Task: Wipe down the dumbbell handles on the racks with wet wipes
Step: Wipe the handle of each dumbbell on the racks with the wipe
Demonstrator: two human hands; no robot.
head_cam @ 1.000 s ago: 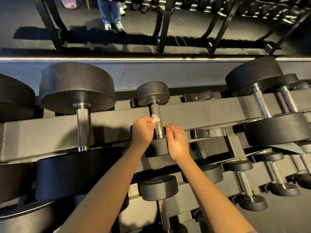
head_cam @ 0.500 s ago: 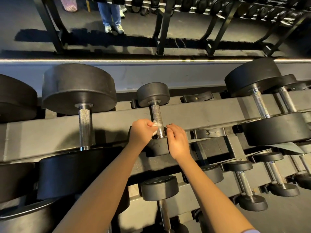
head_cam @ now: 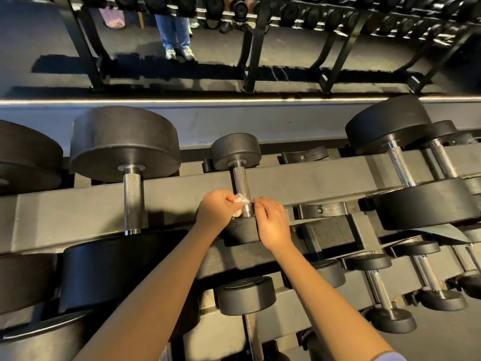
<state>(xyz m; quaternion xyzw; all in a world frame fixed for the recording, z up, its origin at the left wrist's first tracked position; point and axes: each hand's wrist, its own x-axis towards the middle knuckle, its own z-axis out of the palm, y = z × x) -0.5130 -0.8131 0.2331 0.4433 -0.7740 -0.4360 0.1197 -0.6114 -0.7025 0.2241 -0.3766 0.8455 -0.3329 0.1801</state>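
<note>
Wipe [head_cam: 240, 201] pinched in left grip [head_cam: 216, 211] against handle [head_cam: 240, 181]; right grip [head_cam: 273, 222] curled round handle.

There are two bare hands, the left hand [head_cam: 214, 208] and the right hand [head_cam: 273, 222], one crumpled white wet wipe [head_cam: 240, 200], five black round-headed dumbbells with knurled steel handles [head_cam: 125, 144] along the top rail of the grey metal rack [head_cam: 78, 204], and one person in blue jeans [head_cam: 174, 29] beyond.
</note>
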